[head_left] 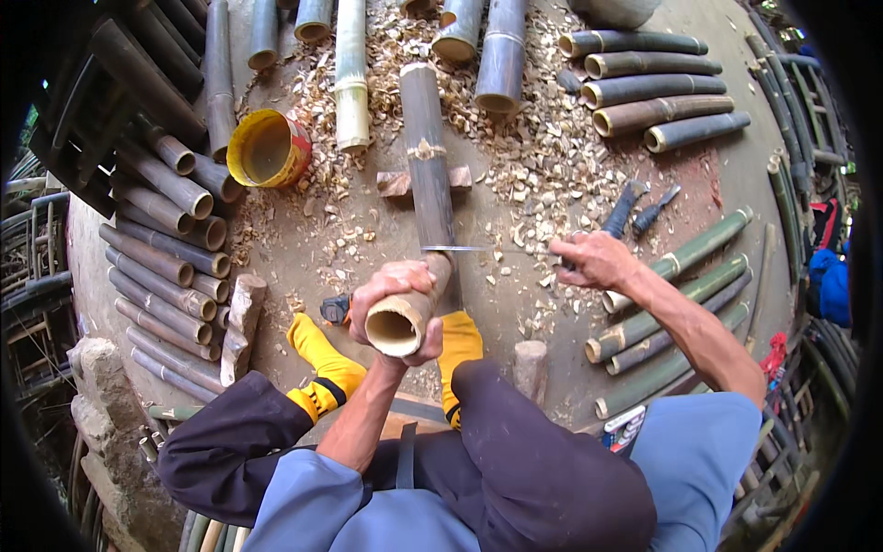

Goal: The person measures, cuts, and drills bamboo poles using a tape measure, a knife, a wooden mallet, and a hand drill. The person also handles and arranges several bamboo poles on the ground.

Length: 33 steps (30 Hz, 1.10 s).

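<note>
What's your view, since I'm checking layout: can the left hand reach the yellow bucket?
Probably not: the left hand grips a bamboo tube, though nothing tall seems to block the way to the bucket.

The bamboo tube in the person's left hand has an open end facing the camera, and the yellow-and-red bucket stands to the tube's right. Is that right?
Not quite: the yellow-and-red bucket stands to the left, not the right, of the bamboo tube in the person's left hand, as the head view shows.

Left grip (pixel 375 287) around bamboo tube (pixel 432 202), thin saw (pixel 456 248) in right grip (pixel 596 261)
</note>
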Motion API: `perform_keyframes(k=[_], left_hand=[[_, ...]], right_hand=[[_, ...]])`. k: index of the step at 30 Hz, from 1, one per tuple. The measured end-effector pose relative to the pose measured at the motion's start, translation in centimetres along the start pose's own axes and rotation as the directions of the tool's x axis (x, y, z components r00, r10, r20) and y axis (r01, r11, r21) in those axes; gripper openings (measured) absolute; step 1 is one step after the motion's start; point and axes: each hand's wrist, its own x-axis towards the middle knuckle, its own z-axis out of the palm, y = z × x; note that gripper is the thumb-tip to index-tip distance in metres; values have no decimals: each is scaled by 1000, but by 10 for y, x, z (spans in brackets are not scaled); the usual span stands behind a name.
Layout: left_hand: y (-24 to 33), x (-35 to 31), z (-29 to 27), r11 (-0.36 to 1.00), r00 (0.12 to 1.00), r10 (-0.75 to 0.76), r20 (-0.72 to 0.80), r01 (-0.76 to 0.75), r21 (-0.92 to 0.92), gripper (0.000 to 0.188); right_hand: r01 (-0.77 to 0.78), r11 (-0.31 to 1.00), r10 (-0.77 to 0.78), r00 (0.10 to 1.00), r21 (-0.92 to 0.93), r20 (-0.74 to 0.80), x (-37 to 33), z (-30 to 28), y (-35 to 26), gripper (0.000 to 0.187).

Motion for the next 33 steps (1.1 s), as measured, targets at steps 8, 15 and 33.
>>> perform_keyframes(k=[8,15,33], left_hand=[[-4,1,0,999,999,27,42,-29,45,47],[-4,0,-2,1000,999,12,41,-12,1,47],[-87,154,-40,729,828,-560,39,470,498,73]], right_hand=[[-61,946,79,996,-317,44,-39,-14,33,27],[116,959,-140,987,-260,-76,-19,26,-24,19],[-289,592,761,506,752,-405,-57,73,-116,51]])
